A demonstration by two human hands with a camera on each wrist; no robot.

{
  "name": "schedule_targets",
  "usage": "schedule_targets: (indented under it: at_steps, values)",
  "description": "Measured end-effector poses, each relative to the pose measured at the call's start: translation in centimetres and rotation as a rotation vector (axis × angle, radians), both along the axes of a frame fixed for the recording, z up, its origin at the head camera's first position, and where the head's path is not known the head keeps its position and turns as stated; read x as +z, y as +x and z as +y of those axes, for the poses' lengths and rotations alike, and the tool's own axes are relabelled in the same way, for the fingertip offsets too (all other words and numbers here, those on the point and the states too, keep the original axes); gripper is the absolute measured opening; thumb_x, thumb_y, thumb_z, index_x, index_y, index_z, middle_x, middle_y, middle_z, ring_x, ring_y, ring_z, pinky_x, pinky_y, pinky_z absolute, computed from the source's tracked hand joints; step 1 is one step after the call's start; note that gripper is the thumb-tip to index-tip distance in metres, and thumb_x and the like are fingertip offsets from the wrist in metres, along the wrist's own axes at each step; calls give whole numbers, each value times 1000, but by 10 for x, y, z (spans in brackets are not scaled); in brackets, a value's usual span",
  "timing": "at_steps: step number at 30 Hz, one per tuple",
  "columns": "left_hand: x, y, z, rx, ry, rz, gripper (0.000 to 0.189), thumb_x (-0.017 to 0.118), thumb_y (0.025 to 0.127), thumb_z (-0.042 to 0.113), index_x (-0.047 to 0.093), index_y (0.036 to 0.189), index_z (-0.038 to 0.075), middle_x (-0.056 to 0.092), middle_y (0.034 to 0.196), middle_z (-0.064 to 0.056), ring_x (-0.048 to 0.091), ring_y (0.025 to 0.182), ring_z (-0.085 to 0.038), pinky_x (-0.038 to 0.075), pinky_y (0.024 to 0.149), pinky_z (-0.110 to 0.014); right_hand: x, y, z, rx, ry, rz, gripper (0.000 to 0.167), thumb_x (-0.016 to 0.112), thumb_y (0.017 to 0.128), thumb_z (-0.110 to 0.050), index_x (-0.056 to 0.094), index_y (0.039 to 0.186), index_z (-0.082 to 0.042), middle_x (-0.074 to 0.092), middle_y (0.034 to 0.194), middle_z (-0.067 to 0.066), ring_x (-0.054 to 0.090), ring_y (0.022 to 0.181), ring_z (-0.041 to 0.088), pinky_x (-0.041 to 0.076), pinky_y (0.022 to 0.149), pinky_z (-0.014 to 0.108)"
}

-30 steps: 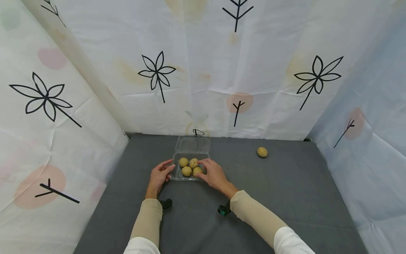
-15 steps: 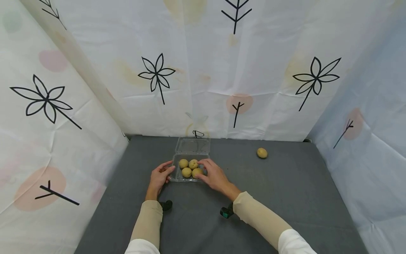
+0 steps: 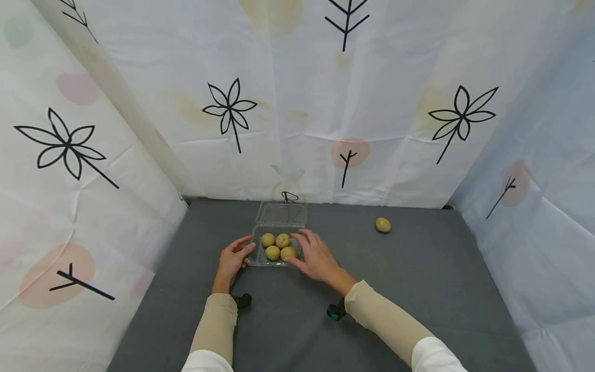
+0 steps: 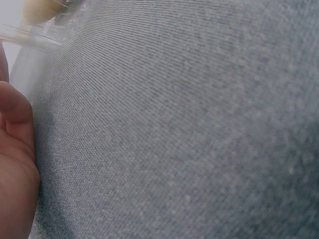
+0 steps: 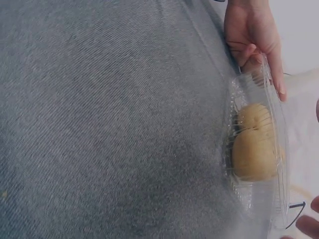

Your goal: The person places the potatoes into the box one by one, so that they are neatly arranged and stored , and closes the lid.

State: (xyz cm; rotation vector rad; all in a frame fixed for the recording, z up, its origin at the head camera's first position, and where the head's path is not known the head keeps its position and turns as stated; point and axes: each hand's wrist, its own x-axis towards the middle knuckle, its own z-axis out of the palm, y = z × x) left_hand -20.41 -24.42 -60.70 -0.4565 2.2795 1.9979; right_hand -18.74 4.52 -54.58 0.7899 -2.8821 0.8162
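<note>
A clear plastic clamshell container [image 3: 257,260] lies on the grey table with its lid [image 3: 282,213] folded back, away from me. Several small yellow potatoes [image 3: 272,252] sit in its base, grouped toward the right side. My left hand [image 3: 231,262] holds the base's left end, thumb above the rim and fingers beside and below it, as the right wrist view shows. At the other end my right hand [image 3: 318,260] has its fingers spread apart, thumb just beside the front right potato [image 3: 289,253]. Only a few of its fingertips [image 5: 309,224] enter the right wrist view.
One more potato [image 3: 383,225] lies on the table toward the back right. The grey table [image 3: 418,279] is walled by patterned white cloth [image 3: 297,103] behind and at both sides. A thin black loop [image 3: 290,196] shows just behind the lid.
My right hand has drawn slightly right, and its thumb no longer overlaps the front right potato. The left hand and container stay in place.
</note>
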Motion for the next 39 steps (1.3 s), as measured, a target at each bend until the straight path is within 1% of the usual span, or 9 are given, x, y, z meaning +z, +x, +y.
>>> schedule_targets:
  at_steps: [5, 9, 12, 17, 20, 26, 30, 35, 39]
  values:
    - [0, 1, -1, -2, -2, -5, 47, 80, 89, 39, 68, 132, 27, 67, 96, 7, 59, 59, -7, 49, 55, -22, -1, 0, 2, -12, 95, 57, 77, 59, 96, -63, 41, 156, -18, 33, 163, 17, 35, 150, 41, 39, 114, 61]
    - [0, 1, 0, -7, 0, -4, 49, 80, 88, 40, 68, 133, 27, 67, 96, 7, 59, 59, -7, 49, 55, -21, 0, -1, 4, -8, 164, 40, 85, 59, 94, -67, 32, 161, -21, 23, 168, 18, 23, 156, 42, 27, 121, 66]
    - [0, 1, 0, -5, 1, -2, 49, 81, 87, 41, 68, 132, 26, 67, 96, 7, 59, 59, -7, 49, 55, -21, 0, -1, 6, -3, 212, 23, 91, 57, 92, -72, 26, 163, -25, 16, 171, 17, 16, 158, 42, 18, 123, 69]
    - [-1, 0, 0, -1, -4, 0, 50, 80, 88, 40, 68, 134, 24, 67, 95, 7, 58, 59, -7, 49, 54, -22, -2, -3, 9, -5, 255, 16, 94, 53, 91, -76, 22, 164, -27, 8, 172, 17, 9, 159, 44, 11, 122, 72]
    - [-1, 0, 0, -3, -9, -4, 50, 80, 88, 40, 67, 134, 25, 67, 96, 7, 58, 59, -7, 49, 55, -22, -3, -5, 12, -18, 273, -7, 94, 50, 91, -78, 18, 165, -30, 3, 173, 14, 4, 160, 42, 7, 123, 72]
    - [-2, 0, 0, 2, -3, -4, 49, 80, 89, 38, 67, 134, 24, 67, 95, 7, 58, 59, -7, 49, 54, -21, -6, -11, 22, -30, 290, -28, 92, 46, 93, -78, 15, 165, -31, 1, 173, 14, -1, 160, 42, 4, 123, 71]
    - [-2, 0, -1, -5, -4, -3, 51, 79, 90, 37, 66, 136, 22, 66, 95, 8, 58, 58, -7, 49, 54, -21, -7, -13, 28, -49, 318, -11, 92, 46, 93, -79, 17, 165, -31, 2, 173, 13, 2, 160, 42, 5, 123, 71]
    - [-1, -1, 0, -12, 17, 2, 53, 79, 91, 34, 64, 139, 18, 66, 95, 8, 57, 57, -6, 48, 53, -21, -10, -15, 35, -65, 336, -1, 91, 46, 93, -79, 19, 165, -31, 3, 173, 13, 5, 160, 43, 6, 123, 72]
    - [0, -1, -1, -12, 21, -1, 52, 79, 91, 35, 65, 138, 19, 66, 94, 8, 57, 57, -6, 48, 53, -21, -13, -18, 41, -82, 352, -15, 92, 44, 92, -80, 18, 165, -31, 3, 173, 13, 4, 159, 44, 5, 122, 73]
